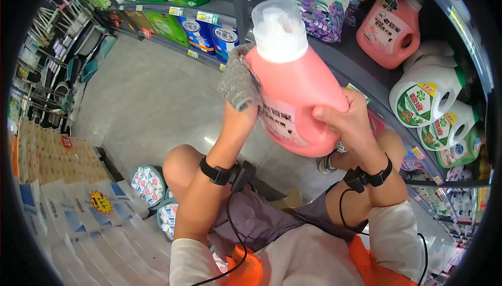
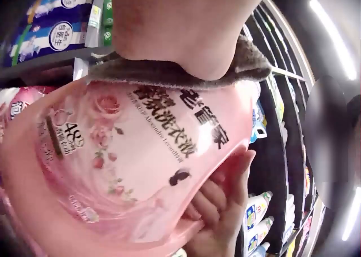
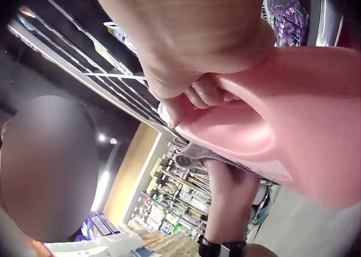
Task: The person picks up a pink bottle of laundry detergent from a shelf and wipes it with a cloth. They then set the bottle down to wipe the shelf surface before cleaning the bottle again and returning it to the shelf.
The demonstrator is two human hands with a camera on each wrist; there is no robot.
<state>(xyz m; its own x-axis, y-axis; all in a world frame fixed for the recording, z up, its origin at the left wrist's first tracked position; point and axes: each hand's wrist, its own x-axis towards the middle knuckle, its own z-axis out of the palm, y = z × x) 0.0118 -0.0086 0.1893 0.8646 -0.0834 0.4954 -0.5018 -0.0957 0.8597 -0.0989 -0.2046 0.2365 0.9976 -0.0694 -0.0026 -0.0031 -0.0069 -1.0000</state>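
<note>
A pink laundry detergent bottle (image 1: 295, 95) with a clear cap (image 1: 277, 30) is held tilted above the lap. My right hand (image 1: 350, 116) grips it by the handle, thumb on the near side and fingers curled through the handle opening (image 3: 242, 133). At the bottle's left shoulder, my left hand (image 2: 192, 37) holds a grey cloth (image 1: 238, 79) against the surface. The cloth lies between that hand and the bottle, just above the printed label (image 2: 135, 150); it hides most of the left fingers.
Another pink detergent bottle (image 1: 389, 30) stands on the shelf at the right, near white detergent bottles (image 1: 426, 95) and a purple-flowered bag (image 1: 324, 3). Blue packs (image 1: 225, 40) line the lower shelf (image 1: 209, 64). Stacked packages (image 1: 78, 207) are at the left, beside grey floor tiles (image 1: 141, 87).
</note>
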